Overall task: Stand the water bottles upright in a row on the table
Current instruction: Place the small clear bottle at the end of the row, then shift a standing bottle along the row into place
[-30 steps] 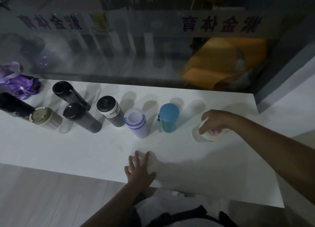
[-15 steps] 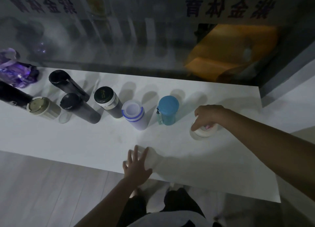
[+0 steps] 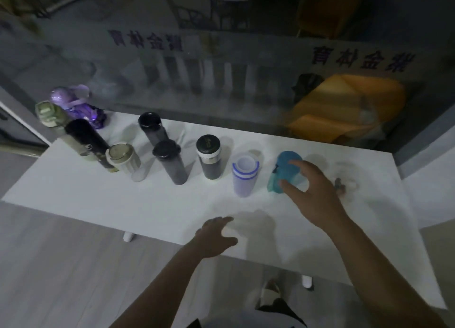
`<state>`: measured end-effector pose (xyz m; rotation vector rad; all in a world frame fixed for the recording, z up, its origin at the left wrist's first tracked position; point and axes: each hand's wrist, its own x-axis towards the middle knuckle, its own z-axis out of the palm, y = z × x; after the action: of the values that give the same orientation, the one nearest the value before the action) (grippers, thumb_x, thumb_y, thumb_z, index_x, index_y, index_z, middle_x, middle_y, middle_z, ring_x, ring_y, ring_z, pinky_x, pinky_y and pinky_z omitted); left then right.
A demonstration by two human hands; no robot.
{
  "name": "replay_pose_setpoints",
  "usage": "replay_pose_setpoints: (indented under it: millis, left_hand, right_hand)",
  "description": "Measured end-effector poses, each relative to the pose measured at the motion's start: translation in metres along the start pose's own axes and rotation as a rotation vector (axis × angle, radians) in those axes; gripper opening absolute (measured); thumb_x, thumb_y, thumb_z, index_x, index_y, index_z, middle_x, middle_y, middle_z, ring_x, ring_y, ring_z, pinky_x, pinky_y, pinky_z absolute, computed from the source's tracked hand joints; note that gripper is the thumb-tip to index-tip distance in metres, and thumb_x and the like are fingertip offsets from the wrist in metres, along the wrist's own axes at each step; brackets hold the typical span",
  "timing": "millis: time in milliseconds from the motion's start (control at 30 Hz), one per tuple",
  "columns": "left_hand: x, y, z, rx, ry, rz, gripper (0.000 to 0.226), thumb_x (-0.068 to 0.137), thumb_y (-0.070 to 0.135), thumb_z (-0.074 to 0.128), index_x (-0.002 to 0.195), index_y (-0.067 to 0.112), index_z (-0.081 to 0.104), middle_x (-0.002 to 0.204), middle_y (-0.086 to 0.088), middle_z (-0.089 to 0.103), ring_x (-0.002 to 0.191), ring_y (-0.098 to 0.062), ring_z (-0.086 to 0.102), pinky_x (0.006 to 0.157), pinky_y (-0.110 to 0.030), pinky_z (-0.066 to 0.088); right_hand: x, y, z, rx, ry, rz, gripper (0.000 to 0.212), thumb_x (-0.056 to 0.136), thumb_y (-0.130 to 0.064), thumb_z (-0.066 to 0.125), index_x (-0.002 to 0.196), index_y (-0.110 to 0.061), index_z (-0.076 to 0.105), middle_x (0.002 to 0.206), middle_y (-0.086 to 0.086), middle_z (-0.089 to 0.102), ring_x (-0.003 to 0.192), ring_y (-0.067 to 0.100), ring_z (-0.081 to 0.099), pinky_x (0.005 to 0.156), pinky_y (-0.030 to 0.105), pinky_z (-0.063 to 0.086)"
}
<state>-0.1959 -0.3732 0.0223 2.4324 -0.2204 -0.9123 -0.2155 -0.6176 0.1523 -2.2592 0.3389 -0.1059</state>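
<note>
A white table [image 3: 172, 204] carries upright bottles in a rough row — purple [image 3: 73, 103], green [image 3: 50, 114], black [image 3: 86, 138], beige-capped [image 3: 123, 159], two dark [image 3: 170, 161], black-lidded [image 3: 209, 155]. Further right stand a lavender bottle [image 3: 245, 175] and a teal one [image 3: 283, 172] — then a blurred pale one [image 3: 344, 180].

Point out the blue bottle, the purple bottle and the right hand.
blue bottle [image 3: 283, 164]: head view, on its lid.
purple bottle [image 3: 73, 103]: head view, on its upper body.
right hand [image 3: 311, 188]: head view, on its back.

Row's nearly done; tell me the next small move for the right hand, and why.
Probably close the right hand on the teal bottle: its open fingers are spread just around it, not yet gripping, and nudging it could even the gap to the lavender bottle.
</note>
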Motion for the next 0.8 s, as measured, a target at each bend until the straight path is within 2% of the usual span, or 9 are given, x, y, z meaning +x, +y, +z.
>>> replay_pose_setpoints:
  millis: [67, 133, 167, 267, 333, 400, 500, 600, 800]
  left_hand:
    - [-0.026, -0.02, -0.025, -0.043, 0.097, 0.02, 0.085, 0.067, 0.062, 0.053, 0.146, 0.036, 0.036, 0.154, 0.005, 0.037, 0.143, -0.017, 0.03, 0.116, -0.044, 0.027]
    - [-0.055, -0.044, -0.05, -0.01, 0.213, 0.04, 0.074, 0.079, 0.058, 0.058, 0.146, 0.038, 0.033, 0.154, 0.006, 0.035, 0.144, -0.019, 0.028, 0.115, -0.046, 0.026]
    - [-0.07, -0.056, -0.061, 0.008, 0.291, 0.057, 0.07, 0.083, 0.055, 0.058, 0.146, 0.038, 0.032, 0.155, 0.005, 0.034, 0.145, -0.02, 0.026, 0.115, -0.048, 0.025]
    - [-0.115, -0.095, -0.087, -0.043, 0.54, 0.08, 0.07, 0.087, 0.054, 0.057, 0.148, 0.039, 0.027, 0.16, 0.001, 0.024, 0.149, -0.023, 0.016, 0.118, -0.049, 0.02]
    - [-0.143, -0.123, -0.098, -0.107, 0.692, 0.073, 0.072, 0.088, 0.054, 0.058, 0.15, 0.038, 0.024, 0.162, 0.002, 0.019, 0.15, -0.022, 0.011, 0.12, -0.046, 0.017]
    - [-0.165, -0.15, -0.102, -0.163, 0.775, 0.035, 0.074, 0.088, 0.055, 0.057, 0.15, 0.04, 0.019, 0.163, 0.003, 0.015, 0.151, -0.02, 0.008, 0.121, -0.047, 0.016]
    - [-0.184, -0.19, -0.103, -0.274, 0.793, -0.039, 0.077, 0.087, 0.057, 0.057, 0.15, 0.043, 0.015, 0.163, 0.005, 0.015, 0.15, -0.017, 0.007, 0.12, -0.049, 0.018]
    - [-0.188, -0.221, -0.104, -0.376, 0.8, -0.097, 0.078, 0.087, 0.052, 0.06, 0.15, 0.04, 0.017, 0.162, 0.002, 0.018, 0.149, -0.017, 0.009, 0.12, -0.048, 0.019]
    - [-0.164, -0.271, -0.148, -0.356, 0.757, -0.179, 0.079, 0.087, 0.055, 0.058, 0.149, 0.044, 0.012, 0.162, 0.003, 0.015, 0.15, -0.018, 0.006, 0.12, -0.045, 0.017]
  right_hand:
    - [-0.031, -0.032, 0.038, 0.184, 0.054, -0.054, 0.052, 0.086, -0.036, 0.068, 0.133, -0.033, 0.047, 0.132, -0.022, 0.045, 0.119, 0.005, 0.044, 0.099, 0.027, 0.042]
    - [-0.056, -0.058, 0.081, 0.253, 0.059, -0.104, 0.053, 0.084, -0.04, 0.069, 0.131, -0.042, 0.044, 0.13, -0.037, 0.038, 0.123, 0.003, 0.043, 0.104, 0.031, 0.045]
    - [-0.066, -0.07, 0.101, 0.264, 0.044, -0.126, 0.055, 0.084, -0.042, 0.069, 0.133, -0.043, 0.043, 0.133, -0.038, 0.037, 0.126, 0.005, 0.044, 0.104, 0.034, 0.046]
    - [-0.084, -0.102, 0.152, 0.235, -0.042, -0.167, 0.057, 0.081, -0.049, 0.066, 0.131, -0.048, 0.04, 0.141, -0.025, 0.04, 0.129, 0.008, 0.044, 0.106, 0.039, 0.044]
    - [-0.093, -0.122, 0.184, 0.228, -0.103, -0.2, 0.058, 0.082, -0.046, 0.068, 0.133, -0.047, 0.04, 0.136, -0.029, 0.038, 0.127, 0.003, 0.041, 0.107, 0.037, 0.042]
    - [-0.101, -0.137, 0.21, 0.197, -0.183, -0.223, 0.059, 0.083, -0.044, 0.069, 0.134, -0.046, 0.04, 0.138, -0.033, 0.036, 0.127, -0.003, 0.037, 0.109, 0.035, 0.04]
    - [-0.11, -0.157, 0.242, 0.158, -0.309, -0.236, 0.062, 0.083, -0.046, 0.068, 0.138, -0.042, 0.039, 0.145, -0.026, 0.039, 0.132, -0.004, 0.036, 0.111, 0.032, 0.037]
    - [-0.106, -0.177, 0.265, 0.142, -0.389, -0.274, 0.061, 0.084, -0.045, 0.067, 0.138, -0.041, 0.04, 0.142, -0.028, 0.041, 0.131, -0.006, 0.037, 0.11, 0.028, 0.036]
    - [-0.056, -0.232, 0.319, 0.144, -0.433, -0.373, 0.057, 0.084, -0.042, 0.067, 0.136, -0.038, 0.044, 0.139, -0.024, 0.045, 0.129, -0.006, 0.039, 0.109, 0.027, 0.037]
